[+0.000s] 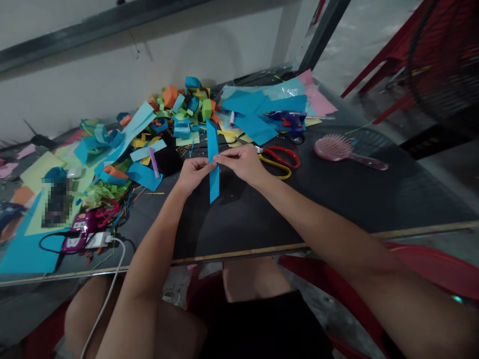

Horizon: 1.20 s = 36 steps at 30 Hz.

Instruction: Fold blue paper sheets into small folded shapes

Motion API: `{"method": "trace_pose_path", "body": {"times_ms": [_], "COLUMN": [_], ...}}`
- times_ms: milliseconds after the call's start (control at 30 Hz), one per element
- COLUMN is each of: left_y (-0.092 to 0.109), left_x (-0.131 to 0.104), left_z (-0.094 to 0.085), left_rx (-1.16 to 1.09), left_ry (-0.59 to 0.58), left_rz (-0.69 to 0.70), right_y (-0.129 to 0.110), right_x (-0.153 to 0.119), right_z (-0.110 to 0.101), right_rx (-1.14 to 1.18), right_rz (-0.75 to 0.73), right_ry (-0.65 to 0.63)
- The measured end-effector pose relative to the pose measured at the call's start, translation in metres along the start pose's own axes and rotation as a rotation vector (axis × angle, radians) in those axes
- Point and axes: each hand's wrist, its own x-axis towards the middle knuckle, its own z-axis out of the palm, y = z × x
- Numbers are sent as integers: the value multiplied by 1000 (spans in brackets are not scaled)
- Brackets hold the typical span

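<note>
Over the dark table (pixel 337 187), both hands (pixel 193 175) (pixel 242 162) pinch 1 blue paper strip (pixel 214 183).

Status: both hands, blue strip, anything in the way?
Left hand, right hand: both pinching blue paper strip near its middle. Scissors lying beside right hand. Nothing visibly blocking strip.

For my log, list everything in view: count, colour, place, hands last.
Paper strip: 1, blue, held
Scissors handles: 2, red and yellow, centre
Glue gun: 1, blue, back right
Hairbrush: 1, pink, right
Folded papers: many, mixed, back centre
Paper sheets: several, mixed, left and right
Device: 1, purple, front left
Adapter: 1, white, left
Cable: 1, white, left
Blurred item: 1, dark, left
Fan: 1, dark, right
Chairs: several, red, right
Table: 1, dark, centre
Left hand: 1, bare, on strip
Right hand: 1, bare, on strip
</note>
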Motion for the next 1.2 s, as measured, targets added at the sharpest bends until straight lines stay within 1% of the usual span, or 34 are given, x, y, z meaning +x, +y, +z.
{"method": "trace_pose_path", "body": {"times_ms": [67,167,267,433,567,700,867,967,1033,1167,1200], "left_y": [1,3,3,3,4,5,4,5,5,4,3], "left_x": [-1,-2,-3,-4,-5,-4,-5,-5,-5,-5,-5], "left_z": [-1,-2,-1,1,3,3,4,4,4,7,9], "left_rx": [80,207,270,298,279,258,280,281,280,207,171], "left_ry": [26,-11,-70,-77,-117,-109,-133,-145,-176,-314,-333], "left_rz": [21,37,41,65,26,29,17,16,-6,-93,-108], "right_y": [-1,0,1,1,2,2,-1,-3,-4,-5,-5], "right_x": [0,3,6,6,7,7,6,6,5,5,4], "right_z": [1,2,2,0,-1,-2,-2,-3,-3,-2,-2], "right_rx": [27,114,154,279,281,269,289,303,306,295,285], "right_rz": [70,146,138,124,98,69,81,79,88,97,97], "right_ry": [33,64,84,85,53,21,65,64,50,48,58]}}
